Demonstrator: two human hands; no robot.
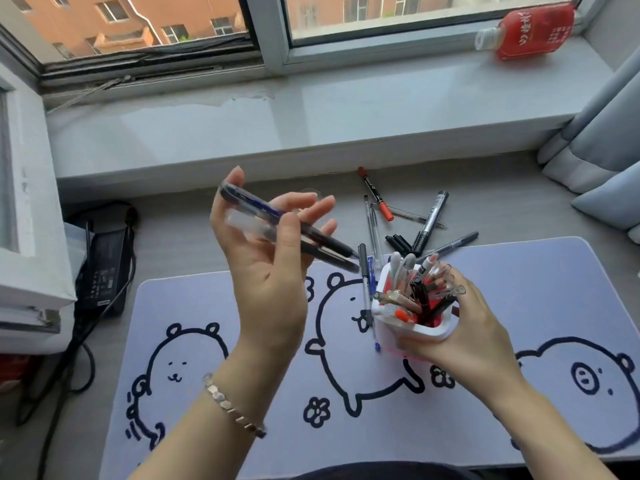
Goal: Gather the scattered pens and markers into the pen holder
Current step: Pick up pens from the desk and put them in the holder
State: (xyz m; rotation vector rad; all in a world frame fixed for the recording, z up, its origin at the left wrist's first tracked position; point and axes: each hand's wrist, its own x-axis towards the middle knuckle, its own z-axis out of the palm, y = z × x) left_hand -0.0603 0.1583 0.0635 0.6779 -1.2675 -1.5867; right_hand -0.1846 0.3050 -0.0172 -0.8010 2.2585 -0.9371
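My left hand [270,258] is raised above the desk and holds a small bunch of pens [287,226], dark and clear ones, tips pointing down right toward the holder. The white pen holder [408,327], red inside and stuffed with several pens and markers, stands on the mat, tilted toward me. My right hand [460,327] grips its right side. Loose pens lie behind and left of it: a red-capped marker [375,194], a black marker [431,223], a grey pen [450,245], clear pens [372,230], and a blue-tipped pen [367,292] beside the holder.
A lilac desk mat [242,410] with cartoon bears covers the desk. A black power adapter [104,271] with cables sits at the left. A red bottle [526,31] lies on the windowsill. Grey curtains [602,133] hang at the right.
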